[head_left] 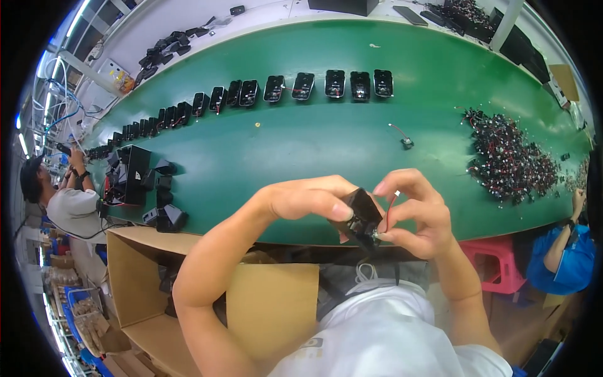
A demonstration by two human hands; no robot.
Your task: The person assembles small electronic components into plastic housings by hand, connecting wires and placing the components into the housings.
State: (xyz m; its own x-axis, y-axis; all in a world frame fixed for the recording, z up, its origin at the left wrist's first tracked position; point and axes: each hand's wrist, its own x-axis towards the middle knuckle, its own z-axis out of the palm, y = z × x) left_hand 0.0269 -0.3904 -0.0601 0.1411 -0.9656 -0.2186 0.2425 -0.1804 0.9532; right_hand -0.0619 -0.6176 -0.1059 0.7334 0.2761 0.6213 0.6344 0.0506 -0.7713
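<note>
My left hand (pixel 314 198) grips a black plastic housing (pixel 362 212), with the thumb on its near face, over the table's front edge. At the housing's right side, my right hand (pixel 419 217) pinches a small wired part whose body is mostly covered by the fingertips. From that pinch a red wire (pixel 389 213) rises between the fingers to a small white connector. Farther off on the green table (pixel 282 141) lies a loose black part with a wire (pixel 407 143). What sits inside the housing is hard to make out.
A row of black housings (pixel 303 87) curves along the far side. Many small wired parts (pixel 512 157) are heaped at right. A black bin (pixel 130 173) and loose black pieces stand at left, above an open cardboard box (pixel 141 283). Co-workers (pixel 72 201) sit at both ends.
</note>
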